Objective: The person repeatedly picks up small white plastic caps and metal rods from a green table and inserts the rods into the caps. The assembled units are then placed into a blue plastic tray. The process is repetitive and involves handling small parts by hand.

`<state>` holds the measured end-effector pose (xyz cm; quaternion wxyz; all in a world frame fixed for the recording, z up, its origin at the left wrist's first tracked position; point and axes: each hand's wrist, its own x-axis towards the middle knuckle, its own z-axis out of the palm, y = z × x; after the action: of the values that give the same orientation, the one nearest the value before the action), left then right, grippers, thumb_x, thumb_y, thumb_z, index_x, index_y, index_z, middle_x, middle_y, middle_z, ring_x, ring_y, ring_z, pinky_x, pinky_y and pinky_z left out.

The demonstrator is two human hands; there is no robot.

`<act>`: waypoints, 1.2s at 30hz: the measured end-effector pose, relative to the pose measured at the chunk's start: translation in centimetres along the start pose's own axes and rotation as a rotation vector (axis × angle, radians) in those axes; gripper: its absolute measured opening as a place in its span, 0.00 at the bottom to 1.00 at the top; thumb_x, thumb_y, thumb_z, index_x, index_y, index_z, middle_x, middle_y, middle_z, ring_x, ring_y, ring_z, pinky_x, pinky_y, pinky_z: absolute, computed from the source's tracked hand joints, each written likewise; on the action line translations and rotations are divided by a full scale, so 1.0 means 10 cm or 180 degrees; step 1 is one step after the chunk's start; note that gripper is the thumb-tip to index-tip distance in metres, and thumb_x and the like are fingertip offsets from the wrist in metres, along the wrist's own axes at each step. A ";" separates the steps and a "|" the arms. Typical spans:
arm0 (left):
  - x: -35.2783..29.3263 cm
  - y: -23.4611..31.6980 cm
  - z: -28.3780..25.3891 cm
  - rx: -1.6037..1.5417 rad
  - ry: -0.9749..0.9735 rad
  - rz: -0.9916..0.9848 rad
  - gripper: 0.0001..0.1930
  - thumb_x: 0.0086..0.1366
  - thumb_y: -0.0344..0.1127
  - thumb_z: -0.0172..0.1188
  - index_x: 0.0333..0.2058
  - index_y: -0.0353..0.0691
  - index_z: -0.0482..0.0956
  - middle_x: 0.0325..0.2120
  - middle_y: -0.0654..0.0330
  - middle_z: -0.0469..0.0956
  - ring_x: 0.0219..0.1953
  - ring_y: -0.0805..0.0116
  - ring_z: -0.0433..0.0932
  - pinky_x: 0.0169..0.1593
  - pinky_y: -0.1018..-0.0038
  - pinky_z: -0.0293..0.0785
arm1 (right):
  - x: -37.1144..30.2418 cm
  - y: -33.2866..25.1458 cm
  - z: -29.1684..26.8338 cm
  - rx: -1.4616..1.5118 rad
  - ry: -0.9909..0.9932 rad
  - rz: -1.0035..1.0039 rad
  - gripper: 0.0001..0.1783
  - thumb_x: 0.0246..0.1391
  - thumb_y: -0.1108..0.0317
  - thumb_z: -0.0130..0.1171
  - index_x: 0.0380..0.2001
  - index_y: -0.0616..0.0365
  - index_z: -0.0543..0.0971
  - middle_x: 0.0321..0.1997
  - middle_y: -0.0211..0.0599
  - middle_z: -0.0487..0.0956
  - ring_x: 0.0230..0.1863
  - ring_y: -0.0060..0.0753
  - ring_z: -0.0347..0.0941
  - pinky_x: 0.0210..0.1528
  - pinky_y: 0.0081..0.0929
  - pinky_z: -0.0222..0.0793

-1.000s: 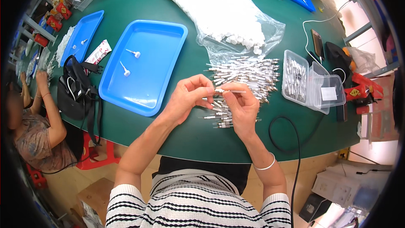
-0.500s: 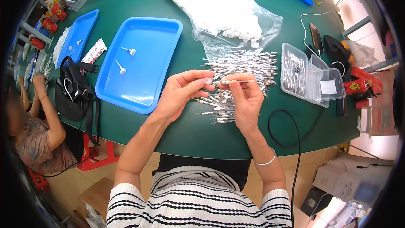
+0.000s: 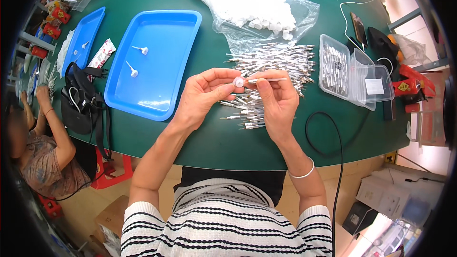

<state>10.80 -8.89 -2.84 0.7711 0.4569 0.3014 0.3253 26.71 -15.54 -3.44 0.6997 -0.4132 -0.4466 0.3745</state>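
Between finger and thumb, my left hand (image 3: 205, 94) pinches a small white plastic cap (image 3: 238, 82). Opposite it, my right hand (image 3: 276, 96) grips a thin metal-and-white rod (image 3: 266, 80) lying almost level. The rod's left end meets the cap, or comes very close to it; my fingers partly hide the spot. Beneath and beyond both hands spreads a heap of similar rods (image 3: 281, 62). Left of my left hand, a blue tray (image 3: 157, 90) carries two pieces, each a white cap with a thin stem (image 3: 133, 72).
A clear plastic bag of white caps (image 3: 252, 4) lies beyond the heap. To the right are a clear box of rods (image 3: 333, 69), its lid and a black cable (image 3: 307, 131). A black bag (image 3: 78, 100) rests at left, near another person (image 3: 45, 157) at the table.
Cap and rod have come together in front of me; the cap's round face now turns more toward me. The whole view has shifted slightly, with the tray appearing higher.
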 end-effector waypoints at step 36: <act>0.05 -0.05 -0.02 -0.0777 -0.0145 -0.0523 0.12 0.65 0.30 0.57 0.45 0.31 0.75 0.34 0.54 0.81 0.36 0.71 0.82 0.37 0.83 0.81 | 0.00 -0.02 -0.03 -0.0463 0.0035 -0.0108 0.06 0.57 0.71 0.59 0.32 0.62 0.74 0.30 0.34 0.79 0.32 0.24 0.79 0.35 0.19 0.74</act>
<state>11.06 -8.54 -3.48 0.8516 0.3408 0.2784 0.2849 27.07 -15.69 -3.31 0.6765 -0.4574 -0.4758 0.3269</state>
